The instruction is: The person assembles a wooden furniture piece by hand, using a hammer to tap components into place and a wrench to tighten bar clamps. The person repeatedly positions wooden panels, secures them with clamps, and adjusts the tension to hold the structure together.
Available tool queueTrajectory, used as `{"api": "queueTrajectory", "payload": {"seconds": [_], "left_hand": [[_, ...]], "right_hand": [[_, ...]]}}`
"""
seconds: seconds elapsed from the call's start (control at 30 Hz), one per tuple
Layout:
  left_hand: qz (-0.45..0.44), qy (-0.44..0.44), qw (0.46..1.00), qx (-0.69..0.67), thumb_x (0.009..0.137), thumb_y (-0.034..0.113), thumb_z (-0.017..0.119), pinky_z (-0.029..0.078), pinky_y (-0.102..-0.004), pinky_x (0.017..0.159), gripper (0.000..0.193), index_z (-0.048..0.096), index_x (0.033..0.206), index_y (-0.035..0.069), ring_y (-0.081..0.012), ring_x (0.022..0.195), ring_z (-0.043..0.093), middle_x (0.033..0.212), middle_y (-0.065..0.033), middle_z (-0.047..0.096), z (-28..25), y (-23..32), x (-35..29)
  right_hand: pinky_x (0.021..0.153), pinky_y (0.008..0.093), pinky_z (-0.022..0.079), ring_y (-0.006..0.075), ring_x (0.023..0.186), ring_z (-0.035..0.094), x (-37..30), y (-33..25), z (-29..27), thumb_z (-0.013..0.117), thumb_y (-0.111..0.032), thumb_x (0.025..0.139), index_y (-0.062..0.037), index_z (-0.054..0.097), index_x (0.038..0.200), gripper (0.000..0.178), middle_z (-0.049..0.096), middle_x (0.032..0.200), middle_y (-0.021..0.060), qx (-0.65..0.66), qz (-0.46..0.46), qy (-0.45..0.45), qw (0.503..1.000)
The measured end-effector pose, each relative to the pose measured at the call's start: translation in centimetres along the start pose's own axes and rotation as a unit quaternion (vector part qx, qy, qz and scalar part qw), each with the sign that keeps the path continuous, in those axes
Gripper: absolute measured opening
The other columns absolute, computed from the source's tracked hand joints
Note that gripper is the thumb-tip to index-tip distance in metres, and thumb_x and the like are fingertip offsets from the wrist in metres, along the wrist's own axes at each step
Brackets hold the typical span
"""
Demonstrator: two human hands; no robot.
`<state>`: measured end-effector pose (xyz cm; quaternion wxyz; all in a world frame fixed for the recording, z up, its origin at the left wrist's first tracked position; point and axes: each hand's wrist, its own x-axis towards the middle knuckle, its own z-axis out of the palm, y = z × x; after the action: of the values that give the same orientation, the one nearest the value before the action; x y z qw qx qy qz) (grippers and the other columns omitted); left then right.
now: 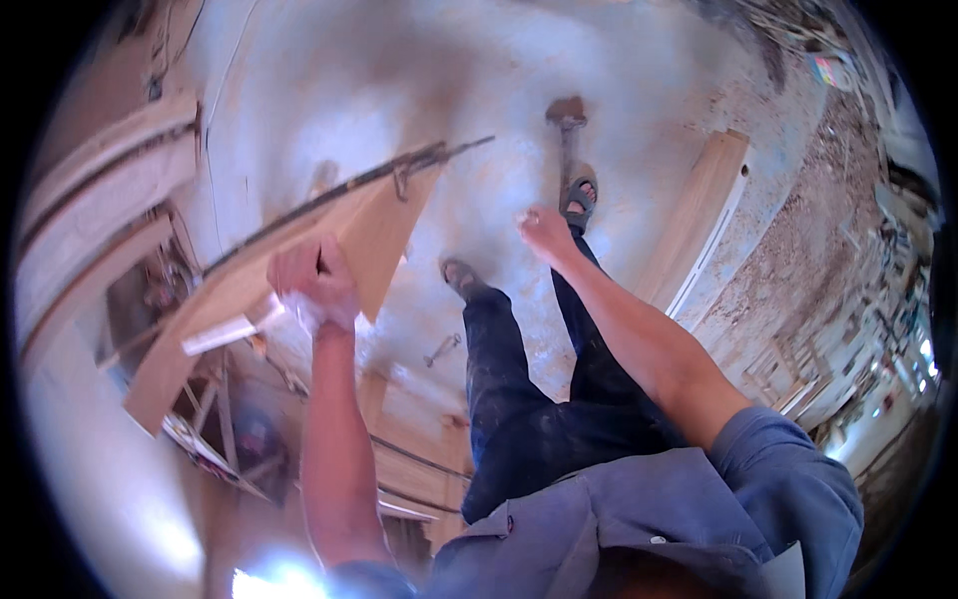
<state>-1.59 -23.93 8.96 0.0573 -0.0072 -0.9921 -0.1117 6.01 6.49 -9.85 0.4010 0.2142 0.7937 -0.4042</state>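
My left hand (314, 285) is closed in a fist over a light wooden panel (384, 240) on the left. What it grips, if anything, is hidden. A pale strip (220, 335) shows beside its wrist; I cannot tell whether the hand touches it. Along the panel's far edge runs a long dark metal bar (329, 205), which looks like a bar clamp. My right hand (547, 238) hangs in the air right of the panel, above my sandalled foot. Its fingers are curled together, with a small whitish spot at the tips too blurred to name.
A long wooden board (699, 215) lies on the dusty floor to the right, beside scattered wood shavings (828, 190). Stacked timber (115, 170) stands at the far left. A small metal tool (441, 349) lies near my left foot; a brown object (566, 110) is farther ahead.
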Motion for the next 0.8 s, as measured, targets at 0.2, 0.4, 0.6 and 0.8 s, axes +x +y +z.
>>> {"api": "queueTrajectory", "payload": {"seconds": [0.2,0.4,0.6,0.8], "left_hand": [[-0.019,0.024,0.999,-0.015,0.084,0.019,0.069,0.043,-0.0419,0.069,0.025,0.059,0.064,0.008,-0.0293,0.067,0.058,0.066,-0.0086,0.061,0.0,0.9,0.4],[-0.024,0.038,0.998,-0.032,0.082,0.026,0.068,0.047,-0.0417,0.073,0.027,0.062,0.063,0.008,-0.0299,0.068,0.060,0.066,-0.0084,0.064,-0.7,0.6,-0.1],[-0.081,0.373,0.905,-0.187,0.076,0.005,0.065,0.043,-0.0451,0.092,0.014,0.067,0.089,0.008,-0.0318,0.101,0.058,0.101,-0.0092,0.068,-0.6,-1.4,-6.5],[-0.420,0.196,0.840,-0.284,0.080,0.007,0.064,0.044,-0.0434,0.098,0.033,0.065,0.112,0.002,-0.0369,0.111,0.056,0.115,-0.0168,0.064,1.9,-5.3,-36.5]], "right_hand": [[0.063,0.0327,0.050,0.0183,0.073,0.066,-0.7,-1.9,1.7,0.056,-0.010,0.081,0.0031,0.067,0.101,0.026,0.066,0.079,0.0119,0.221,-0.005,-0.032,0.975],[0.062,0.0245,0.046,0.0122,0.069,0.060,-7.0,-2.8,1.3,0.058,-0.011,0.083,0.0020,0.067,0.095,0.020,0.063,0.075,0.0063,0.249,-0.017,0.009,0.968],[0.088,0.0330,0.048,0.0212,0.099,0.062,-13.2,-15.9,3.2,0.062,-0.030,0.094,0.0004,0.064,0.119,0.040,0.066,0.109,0.0144,0.041,-0.367,0.159,0.916],[0.114,0.0408,0.028,0.0340,0.136,0.042,-11.4,-24.9,8.1,0.053,-0.049,0.095,-0.0078,0.050,0.141,0.062,0.046,0.146,0.0203,-0.279,-0.463,0.194,0.819]]}}
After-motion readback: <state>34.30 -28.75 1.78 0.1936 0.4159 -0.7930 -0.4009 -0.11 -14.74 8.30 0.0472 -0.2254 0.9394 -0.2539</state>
